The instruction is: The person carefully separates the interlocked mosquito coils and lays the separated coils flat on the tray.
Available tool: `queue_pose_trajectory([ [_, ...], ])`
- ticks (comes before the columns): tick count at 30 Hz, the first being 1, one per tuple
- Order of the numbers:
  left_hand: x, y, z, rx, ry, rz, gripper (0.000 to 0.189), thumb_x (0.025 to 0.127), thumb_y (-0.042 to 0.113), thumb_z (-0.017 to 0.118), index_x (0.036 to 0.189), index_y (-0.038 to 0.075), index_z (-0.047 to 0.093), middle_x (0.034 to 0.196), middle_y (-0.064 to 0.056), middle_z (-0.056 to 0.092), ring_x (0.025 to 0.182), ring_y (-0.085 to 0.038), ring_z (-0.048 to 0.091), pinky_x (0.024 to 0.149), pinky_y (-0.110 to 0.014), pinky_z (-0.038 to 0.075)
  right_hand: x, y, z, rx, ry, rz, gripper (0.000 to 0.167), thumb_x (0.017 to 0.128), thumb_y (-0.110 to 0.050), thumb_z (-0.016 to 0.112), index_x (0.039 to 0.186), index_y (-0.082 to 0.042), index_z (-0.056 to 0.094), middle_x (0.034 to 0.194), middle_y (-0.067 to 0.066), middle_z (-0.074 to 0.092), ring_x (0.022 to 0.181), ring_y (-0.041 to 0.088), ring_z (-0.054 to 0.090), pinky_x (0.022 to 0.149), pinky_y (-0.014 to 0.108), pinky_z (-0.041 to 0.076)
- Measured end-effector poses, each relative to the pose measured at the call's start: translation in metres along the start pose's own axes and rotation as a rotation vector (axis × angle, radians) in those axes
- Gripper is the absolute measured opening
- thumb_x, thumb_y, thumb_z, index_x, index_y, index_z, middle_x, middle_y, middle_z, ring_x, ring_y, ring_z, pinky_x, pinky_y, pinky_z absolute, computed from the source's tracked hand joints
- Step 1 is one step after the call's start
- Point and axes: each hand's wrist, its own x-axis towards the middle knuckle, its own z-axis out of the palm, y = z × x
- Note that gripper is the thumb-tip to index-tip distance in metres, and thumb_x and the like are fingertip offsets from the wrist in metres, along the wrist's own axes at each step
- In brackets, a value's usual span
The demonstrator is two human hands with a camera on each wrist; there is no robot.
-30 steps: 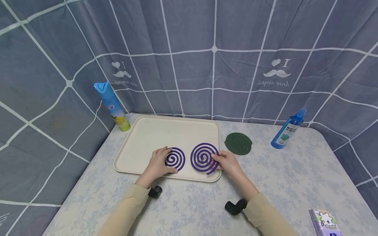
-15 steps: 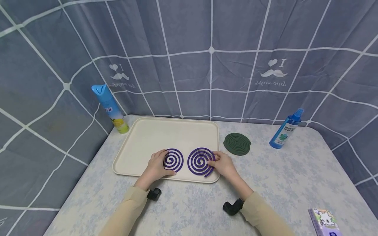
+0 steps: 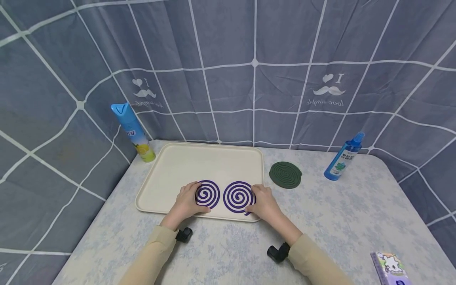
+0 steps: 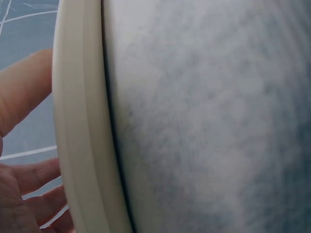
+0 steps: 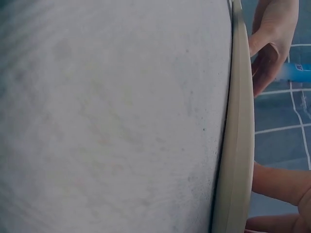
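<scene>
Two purple mosquito coils lie side by side at the front of a cream tray [image 3: 178, 166]. Around the left mosquito coil [image 3: 204, 194] my left hand [image 3: 185, 200] curves, fingers at its far left edge and thumb by its near edge. My right hand [image 3: 265, 202] holds the right mosquito coil [image 3: 238, 196] from the right, thumb close to its loose tail end and fingers on the far right edge. In both wrist views the tray's outer wall [image 4: 82, 121] hides the coils and the fingertips.
To the tray's right lies a green coiled disc [image 3: 285, 175]. A blue spray bottle [image 3: 343, 158] stands farther right, and a blue-and-yellow spray can [image 3: 134, 132] at the back left. A small notebook [image 3: 391, 269] lies near right. A grey curtain [image 3: 228, 91] hangs behind.
My right hand has moved left and lowered its coil into the tray, turning so its fingers reach over the coil's edge. My left hand stays around the left coil.
</scene>
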Motion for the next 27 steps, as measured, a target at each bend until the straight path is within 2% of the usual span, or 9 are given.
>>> queue_pose_trajectory([
  [7, 0.001, -0.003, -0.001, 0.009, -0.019, -0.009, 0.095, 0.068, 0.028, 0.09, 0.143, -0.005, 0.042, 0.15, -0.026, 0.039, 0.137, -0.045, 0.032, 0.11, -0.062, 0.032, 0.001, 0.001, 0.0, -0.003, -0.031, -0.004, 0.076, 0.071, -0.016, 0.088, 0.135, 0.005, 0.054, 0.141, 0.02, 0.052, 0.119, 0.034, 0.046, 0.1, 0.048, 0.047],
  [17, 0.004, -0.005, -0.001, 0.018, -0.003, -0.01, 0.095, 0.068, 0.029, 0.09, 0.142, -0.007, 0.042, 0.149, -0.027, 0.039, 0.136, -0.046, 0.032, 0.109, -0.062, 0.033, 0.001, 0.001, -0.001, 0.003, -0.035, -0.005, 0.076, 0.072, -0.016, 0.088, 0.136, 0.005, 0.054, 0.141, 0.019, 0.052, 0.117, 0.033, 0.046, 0.1, 0.047, 0.047],
  [20, 0.004, -0.004, -0.002, 0.033, -0.018, -0.013, 0.096, 0.069, 0.031, 0.089, 0.143, -0.006, 0.041, 0.149, -0.027, 0.038, 0.137, -0.046, 0.031, 0.108, -0.063, 0.033, 0.0, 0.002, -0.001, 0.004, -0.031, -0.011, 0.077, 0.071, -0.017, 0.088, 0.136, 0.005, 0.053, 0.142, 0.021, 0.05, 0.12, 0.035, 0.046, 0.101, 0.049, 0.047],
  [24, 0.006, 0.006, -0.015, 0.087, -0.06, -0.011, 0.093, 0.077, 0.035, 0.083, 0.147, -0.005, 0.037, 0.151, -0.029, 0.035, 0.139, -0.048, 0.028, 0.107, -0.068, 0.031, -0.004, 0.003, 0.0, 0.051, -0.024, -0.022, 0.08, 0.072, -0.019, 0.088, 0.139, 0.003, 0.05, 0.146, 0.023, 0.045, 0.129, 0.039, 0.041, 0.104, 0.053, 0.044],
  [27, 0.013, 0.026, -0.028, 0.085, -0.047, 0.015, 0.081, 0.086, 0.034, 0.075, 0.147, -0.003, 0.038, 0.151, -0.029, 0.036, 0.14, -0.048, 0.027, 0.108, -0.069, 0.029, -0.004, 0.008, -0.006, 0.097, -0.008, -0.012, 0.076, 0.076, -0.022, 0.085, 0.14, 0.0, 0.05, 0.146, 0.021, 0.045, 0.134, 0.04, 0.039, 0.106, 0.056, 0.042],
])
